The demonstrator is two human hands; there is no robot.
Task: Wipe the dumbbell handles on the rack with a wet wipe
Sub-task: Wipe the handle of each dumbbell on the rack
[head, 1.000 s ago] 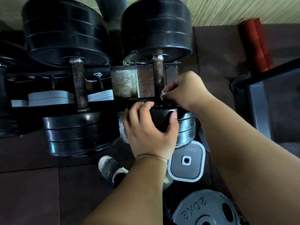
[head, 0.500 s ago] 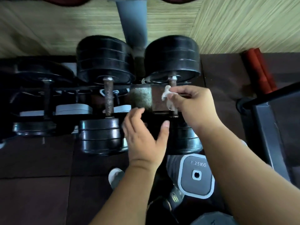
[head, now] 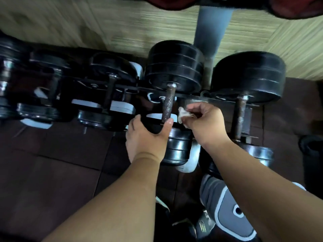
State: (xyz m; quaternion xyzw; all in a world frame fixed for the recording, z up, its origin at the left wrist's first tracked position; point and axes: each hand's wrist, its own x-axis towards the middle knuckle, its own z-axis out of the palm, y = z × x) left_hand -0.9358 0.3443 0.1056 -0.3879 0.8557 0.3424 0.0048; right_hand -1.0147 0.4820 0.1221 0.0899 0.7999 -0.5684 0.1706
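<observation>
Rack: a black steel dumbbell rack (head: 122, 88) holds a row of black plate-loaded dumbbells lying across its rails. Those at the far left are blurred.
Middle dumbbell: the middle dumbbell (head: 174, 67) has stacked black plates and a knurled rust-brown steel handle (head: 167, 105), which lies bare on the rack.
Left hand: the left hand (head: 148, 138) clasps the near plates of the middle dumbbell, fingers over one side and thumb over the other.
Right hand: the right hand (head: 207, 123) pinches a crumpled white wet wipe (head: 182, 114) in its fingertips.
Wipe position: just right of the knurled handle, a narrow gap between them.
Right dumbbell: the right dumbbell (head: 248, 75) rests on the rack, its rusty bar beyond the right wrist.
Floor: a grey square weight plate with a white rim (head: 227, 220) lies on dark brown rubber tiles (head: 52, 172).
Writing: the logo on the dark shoe (head: 203, 227) is too blurred to read.
</observation>
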